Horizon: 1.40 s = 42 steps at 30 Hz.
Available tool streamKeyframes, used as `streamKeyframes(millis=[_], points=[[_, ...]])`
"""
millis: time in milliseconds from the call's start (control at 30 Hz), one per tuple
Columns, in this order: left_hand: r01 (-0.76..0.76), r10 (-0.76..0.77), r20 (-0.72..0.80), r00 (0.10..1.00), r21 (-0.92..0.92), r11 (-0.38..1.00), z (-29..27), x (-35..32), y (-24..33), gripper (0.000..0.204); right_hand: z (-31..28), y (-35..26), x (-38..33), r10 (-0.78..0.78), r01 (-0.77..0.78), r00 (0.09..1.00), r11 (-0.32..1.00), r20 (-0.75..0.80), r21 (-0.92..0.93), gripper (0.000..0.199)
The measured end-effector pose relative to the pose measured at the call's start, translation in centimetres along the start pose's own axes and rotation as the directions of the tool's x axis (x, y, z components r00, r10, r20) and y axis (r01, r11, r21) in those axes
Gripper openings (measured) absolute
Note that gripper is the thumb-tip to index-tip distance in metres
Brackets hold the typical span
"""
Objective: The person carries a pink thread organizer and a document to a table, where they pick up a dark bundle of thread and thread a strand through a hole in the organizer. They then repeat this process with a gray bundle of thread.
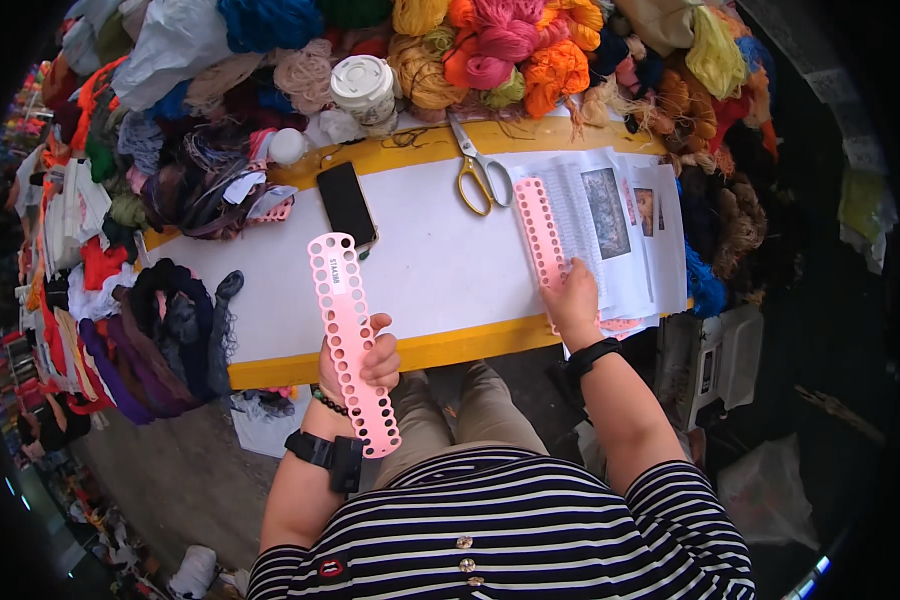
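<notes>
My left hand (378, 358) is closed around a long pink thread organizer card (342, 300) with round holes down both edges. The card is held up in front of the table's near edge, and a small white label sits near its top end. At the right, my right hand (573, 305) grips the near part of a second pink holed card (539, 225). That card lies over printed sheets (610, 200) bearing text and pictures. Beneath this hand, part of another pink piece (622, 324) peeks out; most of it is hidden.
The white tabletop (440, 280) has yellow edges. On it lie a black phone (346, 203) and open scissors (481, 170); a lidded paper cup (365, 92) stands behind. Colourful yarn bundles (510, 45) crowd the far side, with dark skeins (150, 330) at the left.
</notes>
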<state>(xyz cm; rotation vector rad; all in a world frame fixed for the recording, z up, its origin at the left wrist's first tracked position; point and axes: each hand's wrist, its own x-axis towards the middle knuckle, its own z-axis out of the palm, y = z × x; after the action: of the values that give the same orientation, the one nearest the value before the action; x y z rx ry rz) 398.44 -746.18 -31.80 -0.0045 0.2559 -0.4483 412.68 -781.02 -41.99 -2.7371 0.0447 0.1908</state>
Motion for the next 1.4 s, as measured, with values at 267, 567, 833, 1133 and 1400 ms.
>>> streamKeyframes(millis=[267,567,833,1133,1400], points=[[-0.012,0.012,0.002,1.0,0.005,1.0,-0.3,-0.6,0.3,0.063,-1.5,-1.8,-0.8,0.057,-0.061,0.996,0.996,0.073,0.063,0.061],[0.01,-0.01,0.017,1.0,-0.019,1.0,-0.3,-1.3,0.2,0.063,-0.9,0.3,-2.5,0.194,-0.192,0.981,0.969,0.008,0.155,0.045],[-0.034,0.032,-0.038,0.999,-0.052,0.998,-1.0,-2.0,-0.3,0.063,0.7,-2.7,-6.8,-0.07,0.057,0.997,0.901,0.014,0.429,0.064],[-0.098,0.097,-0.091,0.991,-0.005,0.995,-2.4,-4.1,0.3,0.055,3.7,-5.9,-7.1,-0.188,0.134,0.97,0.94,0.152,0.313,0.043],[-0.134,0.129,-0.16,0.979,-0.018,0.991,-2.6,-5.0,0.3,0.056,-0.8,-1.2,-0.7,-0.145,0.171,0.968,0.979,-0.205,0.113,0.053]])
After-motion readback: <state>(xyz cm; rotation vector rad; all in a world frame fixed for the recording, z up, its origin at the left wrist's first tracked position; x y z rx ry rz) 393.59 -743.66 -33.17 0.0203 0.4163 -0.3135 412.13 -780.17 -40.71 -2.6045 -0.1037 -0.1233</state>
